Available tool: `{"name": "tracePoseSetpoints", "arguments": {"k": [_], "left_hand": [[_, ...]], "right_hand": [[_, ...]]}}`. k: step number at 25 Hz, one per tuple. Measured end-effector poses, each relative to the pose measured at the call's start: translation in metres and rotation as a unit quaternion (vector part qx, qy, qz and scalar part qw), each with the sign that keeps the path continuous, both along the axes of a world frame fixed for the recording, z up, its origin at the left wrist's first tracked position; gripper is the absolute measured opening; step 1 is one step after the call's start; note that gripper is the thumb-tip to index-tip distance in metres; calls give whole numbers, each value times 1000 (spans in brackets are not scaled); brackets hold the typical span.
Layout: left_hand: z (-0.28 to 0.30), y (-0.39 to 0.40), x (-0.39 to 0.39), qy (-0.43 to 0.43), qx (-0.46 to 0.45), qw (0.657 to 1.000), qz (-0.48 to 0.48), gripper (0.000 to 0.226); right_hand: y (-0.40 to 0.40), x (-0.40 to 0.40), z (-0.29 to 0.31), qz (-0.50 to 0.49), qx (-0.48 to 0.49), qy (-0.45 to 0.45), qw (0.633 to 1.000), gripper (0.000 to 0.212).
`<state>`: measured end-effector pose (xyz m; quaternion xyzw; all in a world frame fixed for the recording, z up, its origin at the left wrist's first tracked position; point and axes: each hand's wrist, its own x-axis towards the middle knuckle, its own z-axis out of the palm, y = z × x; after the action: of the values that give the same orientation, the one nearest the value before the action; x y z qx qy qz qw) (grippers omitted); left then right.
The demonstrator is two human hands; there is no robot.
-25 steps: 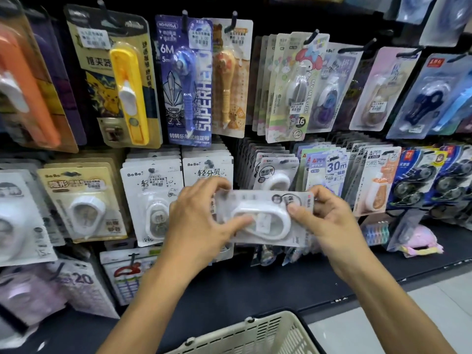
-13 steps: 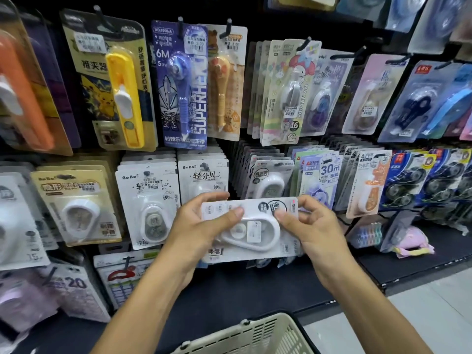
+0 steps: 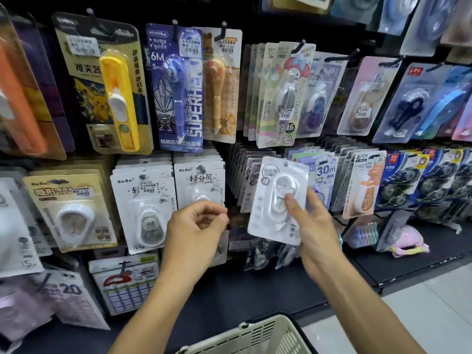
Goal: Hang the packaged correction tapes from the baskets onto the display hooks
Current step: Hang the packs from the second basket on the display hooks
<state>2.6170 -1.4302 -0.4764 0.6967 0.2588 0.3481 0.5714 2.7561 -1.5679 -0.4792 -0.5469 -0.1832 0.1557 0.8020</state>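
My right hand (image 3: pixel 310 226) holds a white packaged correction tape (image 3: pixel 273 198) upright, thumb pressed on its clear blister, in front of a row of matching white packs (image 3: pixel 251 180) on the middle hooks. My left hand (image 3: pixel 196 231) hovers just left of the pack with fingers loosely curled and nothing in them. The cream plastic basket (image 3: pixel 258 337) sits at the bottom edge between my forearms; its contents are hidden.
The black display wall is packed with hanging stationery: BoBo white packs (image 3: pixel 143 200), a blue Superhero tape (image 3: pixel 176 88), a yellow pusher pack (image 3: pixel 112 85), a 30m pack (image 3: pixel 325 172). A black shelf ledge (image 3: pixel 255 290) runs below. Pale floor tiles (image 3: pixel 421 310) lie at the right.
The pack was held sideways in both hands. Now my left hand has let go and my right hand has turned the pack upright and lifted it toward the hooks.
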Motion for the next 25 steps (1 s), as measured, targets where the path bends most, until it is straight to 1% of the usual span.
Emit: {"name": "tracePoseSetpoints", "arguments": {"k": [2, 4, 5, 6, 8, 9, 10, 11, 12, 13, 14, 15, 16, 17, 18, 19, 20, 21, 22, 23, 24, 25], "left_hand": [[-1, 7, -2, 8, 36, 999, 14, 22], [-3, 15, -3, 15, 31, 999, 16, 19], [-4, 16, -3, 17, 30, 999, 15, 18], [-5, 16, -2, 22, 35, 999, 14, 18], [-8, 14, -4, 35, 60, 998, 3, 16], [-7, 15, -6, 55, 85, 995, -14, 15], [-6, 17, -9, 96, 117, 987, -47, 13], [-10, 21, -13, 160, 150, 971, -96, 11], [-18, 25, -16, 239, 176, 942, -154, 10], [-35, 26, -21, 324, 197, 901, -210, 10], [-60, 25, -26, 402, 216, 854, -252, 8], [-90, 21, -33, 467, 231, 807, -279, 5], [-125, 14, -42, 517, 247, 765, -295, 8], [-162, 7, -54, 560, 261, 721, -313, 17], [-199, -1, -71, 601, 260, 676, -339, 27], [-231, -9, -90, 639, 254, 628, -365, 36], [-259, -14, -109, 672, 258, 580, -383, 44], [-282, -18, -126, 697, 278, 530, -396, 49], [-302, -22, -138, 709, 310, 486, -407, 53], [-317, -25, -144, 715, 340, 449, -415, 55], [-327, -26, -145, 717, 361, 426, -418, 55], [-330, -25, -142, 717, 373, 416, -416, 52]], "right_hand": [[-5, 14, -2, 6, -69, -39, 997, 36], [-7, 22, -6, 18, -97, -45, 994, 29], [-7, 25, -7, 4, -104, -48, 993, 27], [-5, 28, -9, -18, -119, -52, 991, 28], [3, 36, -15, -74, -187, -67, 977, 37], [6, 38, -21, -99, -222, -72, 967, 42], [8, 36, -30, -122, -242, -76, 960, 44], [8, 29, -45, -151, -251, -82, 953, 39], [5, 21, -64, -183, -263, -103, 942, 30], [0, 10, -92, -193, -299, -138, 924, 19], [-6, -2, -126, -160, -366, -183, 898, 11], [-11, -15, -161, -80, -447, -228, 861, 7], [-17, -28, -194, 38, -532, -270, 801, 9], [-24, -38, -226, 165, -606, -297, 719, 14], [-33, -48, -258, 271, -655, -295, 640, 20], [-45, -56, -287, 343, -685, -267, 585, 28], [-59, -62, -314, 382, -706, -223, 554, 38], [-71, -64, -335, 391, -726, -177, 537, 49], [-81, -63, -353, 378, -746, -142, 529, 59], [-88, -60, -368, 354, -761, -117, 531, 69], [-92, -57, -380, 334, -767, -99, 539, 76], [-94, -59, -390, 329, -768, -93, 542, 82]]}}
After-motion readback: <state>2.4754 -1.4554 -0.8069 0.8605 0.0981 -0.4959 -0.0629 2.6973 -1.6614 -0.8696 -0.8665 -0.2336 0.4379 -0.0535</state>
